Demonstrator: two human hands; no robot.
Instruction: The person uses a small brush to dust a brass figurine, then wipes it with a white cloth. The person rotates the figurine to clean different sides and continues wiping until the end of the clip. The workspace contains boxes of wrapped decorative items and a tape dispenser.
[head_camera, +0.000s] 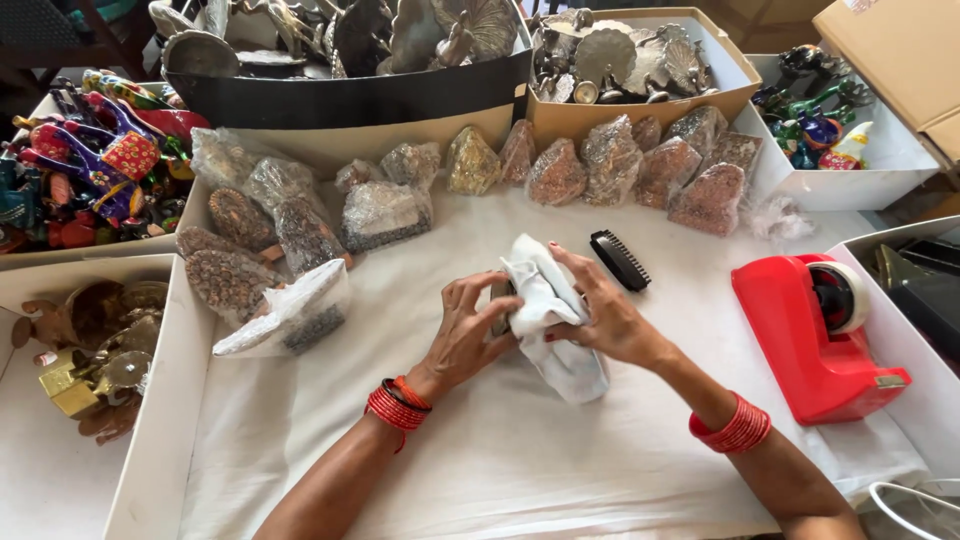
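Far to the left of my grip, an open white box (150, 440) holds brass-coloured figures, and behind it lies a heap of brightly painted figurines (95, 165). Nearer, just left of my left hand (465, 335), sit several plastic-wrapped pieces (290, 310) on the white cloth-covered table (500, 450). My left hand curls its fingers around the left side of a small object bundled in a white cloth (550, 320) — the object itself is almost wholly hidden, only a dark edge showing. My right hand (605, 320) presses the cloth from the other side, fingers spread over the folds, so both hands close on the bundle, which rests at the table's centre. Just beyond my right fingertips lies a black comb-like brush (620, 260); behind it runs a row of wrapped glittering pieces (640, 165). Well to the right of my grip stands a red tape dispenser (810, 335).
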